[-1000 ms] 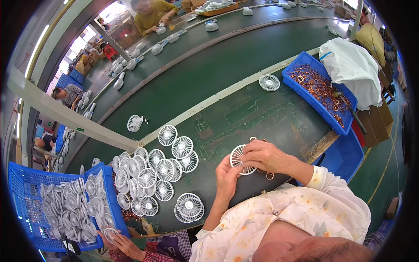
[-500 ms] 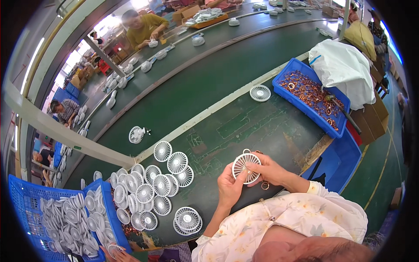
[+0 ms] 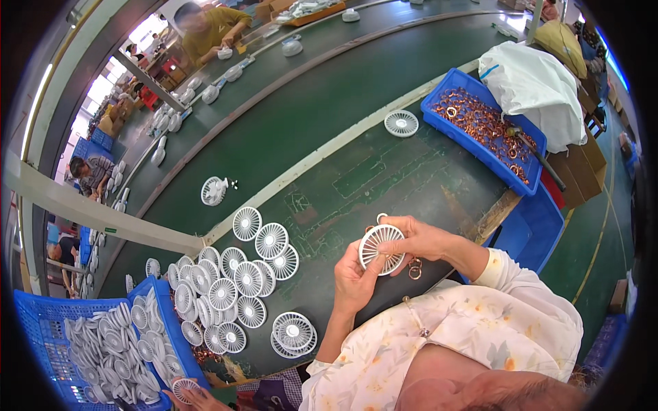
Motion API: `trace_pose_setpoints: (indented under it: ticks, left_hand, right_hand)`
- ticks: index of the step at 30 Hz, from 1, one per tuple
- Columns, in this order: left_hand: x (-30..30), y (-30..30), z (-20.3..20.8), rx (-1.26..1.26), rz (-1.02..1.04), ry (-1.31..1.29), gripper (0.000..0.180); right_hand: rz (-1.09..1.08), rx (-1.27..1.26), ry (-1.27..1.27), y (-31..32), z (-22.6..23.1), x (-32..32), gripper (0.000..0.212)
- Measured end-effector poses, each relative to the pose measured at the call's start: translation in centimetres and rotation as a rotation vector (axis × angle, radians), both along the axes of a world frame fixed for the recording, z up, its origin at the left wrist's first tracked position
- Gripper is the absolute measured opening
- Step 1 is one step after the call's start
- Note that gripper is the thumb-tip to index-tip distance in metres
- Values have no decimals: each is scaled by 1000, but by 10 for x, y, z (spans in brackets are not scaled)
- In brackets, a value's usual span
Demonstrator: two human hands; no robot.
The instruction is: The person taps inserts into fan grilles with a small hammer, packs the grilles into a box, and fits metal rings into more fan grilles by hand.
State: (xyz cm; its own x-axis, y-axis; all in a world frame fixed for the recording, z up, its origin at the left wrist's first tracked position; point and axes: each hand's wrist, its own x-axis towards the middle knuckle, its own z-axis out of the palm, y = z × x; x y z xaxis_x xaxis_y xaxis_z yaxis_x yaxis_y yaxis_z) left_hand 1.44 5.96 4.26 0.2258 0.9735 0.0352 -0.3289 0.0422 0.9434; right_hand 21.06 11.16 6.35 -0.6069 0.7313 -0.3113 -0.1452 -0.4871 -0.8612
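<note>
My left hand (image 3: 354, 282) and my right hand (image 3: 430, 241) hold one round white fan grille (image 3: 374, 240) between them, above the bench's near edge. Both thumbs press on its face, and my left fingers wrap behind its rim. Copper-coloured rings (image 3: 415, 268) show just under my right hand; whether they hang from it or lie on the bench I cannot tell. Another ring (image 3: 381, 218) shows just beyond the grille. To the left, many loose white grilles (image 3: 248, 279) lie overlapping on the dark bench (image 3: 343, 198), with a small stack (image 3: 295, 331) of them nearer me.
A blue tray of copper rings (image 3: 473, 130) sits at the bench's far right, beside a white sack (image 3: 534, 89) and a single grille (image 3: 401, 123). Blue crates of grilles (image 3: 113, 342) stand at lower left, where another person's hand (image 3: 195, 397) holds one. Beyond runs a green conveyor (image 3: 288, 137).
The view has shifted slightly. Both hands keep hold of the grille, my right fingers now lying higher along its far rim. The other person's hand at lower left has moved slightly.
</note>
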Motion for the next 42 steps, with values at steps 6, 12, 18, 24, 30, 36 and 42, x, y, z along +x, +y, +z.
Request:
trace_pose_setpoints:
  ticks: [6, 12, 18, 24, 30, 36, 42]
  left_hand:
    - [-6, 3, -1, 13, 41, -1, 33]
    - [3, 10, -4, 90, 300, 24, 48]
    - [-51, 28, 4, 252, 590, 1092, 69]
    - [-99, 56, -16, 22, 759, 1515, 79]
    - [-91, 73, -15, -130, 613, 1636, 80]
    - [-89, 88, -2, -76, 808, 1503, 73]
    - [-138, 152, 0, -258, 1010, 1525, 77]
  right_hand:
    - [-2, 73, -77, 4, 10, -10, 31]
    - [1, 232, -130, 39, 3, -18, 31]
    - [-481, 1204, -874, 135, -32, -27, 22]
    - [-264, 1532, -1036, 151, -53, -16, 42]
    - [-69, 1174, -933, 84, -8, -14, 19]
    - [39, 1075, -1095, 46, -2, -7, 22]
    - [26, 974, -1023, 51, -12, -11, 24]
